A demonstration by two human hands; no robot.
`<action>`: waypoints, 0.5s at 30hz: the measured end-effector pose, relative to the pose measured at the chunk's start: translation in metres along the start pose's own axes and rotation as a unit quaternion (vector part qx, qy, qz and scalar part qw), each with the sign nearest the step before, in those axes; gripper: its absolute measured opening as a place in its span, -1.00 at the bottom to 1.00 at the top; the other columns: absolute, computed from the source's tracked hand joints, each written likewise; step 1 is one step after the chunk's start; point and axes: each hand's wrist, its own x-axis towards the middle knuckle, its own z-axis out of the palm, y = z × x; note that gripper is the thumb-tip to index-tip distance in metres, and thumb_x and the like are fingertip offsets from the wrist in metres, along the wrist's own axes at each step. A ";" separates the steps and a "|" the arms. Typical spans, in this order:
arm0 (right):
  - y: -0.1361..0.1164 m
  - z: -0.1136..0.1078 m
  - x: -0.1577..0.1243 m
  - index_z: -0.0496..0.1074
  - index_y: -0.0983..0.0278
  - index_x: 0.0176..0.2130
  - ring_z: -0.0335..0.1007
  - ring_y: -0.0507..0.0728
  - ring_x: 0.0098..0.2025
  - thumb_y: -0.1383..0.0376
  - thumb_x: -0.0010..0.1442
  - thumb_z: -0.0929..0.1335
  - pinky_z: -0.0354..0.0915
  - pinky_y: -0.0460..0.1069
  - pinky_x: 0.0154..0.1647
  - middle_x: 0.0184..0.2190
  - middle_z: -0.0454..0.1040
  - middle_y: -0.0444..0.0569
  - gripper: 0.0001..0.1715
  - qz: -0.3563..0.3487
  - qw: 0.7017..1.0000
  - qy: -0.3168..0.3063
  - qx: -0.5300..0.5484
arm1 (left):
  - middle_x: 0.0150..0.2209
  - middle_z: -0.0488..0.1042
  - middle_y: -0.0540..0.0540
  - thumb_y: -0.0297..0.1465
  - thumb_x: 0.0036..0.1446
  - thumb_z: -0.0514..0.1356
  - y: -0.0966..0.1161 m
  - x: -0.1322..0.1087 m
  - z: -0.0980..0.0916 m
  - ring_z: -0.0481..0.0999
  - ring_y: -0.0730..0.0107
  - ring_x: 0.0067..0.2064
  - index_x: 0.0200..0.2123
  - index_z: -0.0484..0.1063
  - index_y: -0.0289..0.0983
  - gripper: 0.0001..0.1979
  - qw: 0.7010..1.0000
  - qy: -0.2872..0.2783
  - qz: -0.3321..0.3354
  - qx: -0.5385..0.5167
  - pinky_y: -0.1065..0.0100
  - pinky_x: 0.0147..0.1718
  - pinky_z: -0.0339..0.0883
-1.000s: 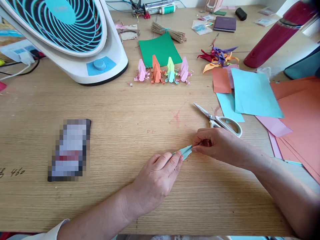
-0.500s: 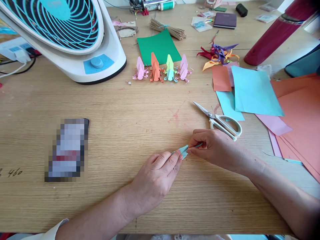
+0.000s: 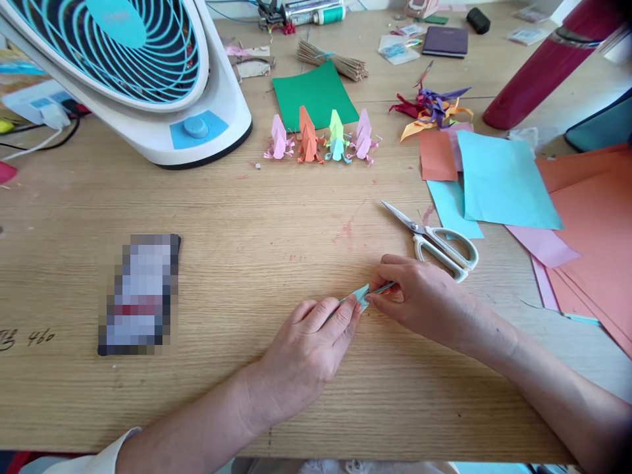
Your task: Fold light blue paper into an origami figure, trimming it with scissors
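Note:
A small folded light-blue paper piece (image 3: 363, 294) lies between my two hands near the front middle of the desk. The fingers of my left hand (image 3: 313, 339) press together on its left part and hide much of it. My right hand (image 3: 419, 293) pinches a thin strip of the same paper at the right end. White-handled scissors (image 3: 429, 238) lie just beyond my right hand, blades towards the upper left. Several folded paper figures (image 3: 307, 138) stand in a row farther back, before a green sheet (image 3: 316, 92).
A fan (image 3: 207, 135) stands at the back left, a pixelated phone (image 3: 141, 289) at the left. Blue sheets (image 3: 508, 178) and orange sheets (image 3: 592, 243) lie at the right, near a red bottle (image 3: 533, 82) and tangled paper strips (image 3: 434, 108).
The view has shifted slightly, so the fan and phone sit a little farther right. The strip's end in my right hand has moved slightly left; both hands keep their hold.

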 end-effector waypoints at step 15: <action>0.002 0.006 -0.005 0.40 0.27 -0.38 0.30 0.07 -0.34 0.39 0.25 0.32 0.17 -0.02 -0.31 -0.38 0.37 -0.08 -0.87 -0.112 0.992 0.056 0.025 | 0.20 0.40 -0.14 -0.47 0.40 -0.09 0.002 -0.002 -0.003 0.33 0.22 0.11 0.24 0.25 -0.38 -0.59 1.000 0.000 -0.016 0.012 0.16 -0.03 0.19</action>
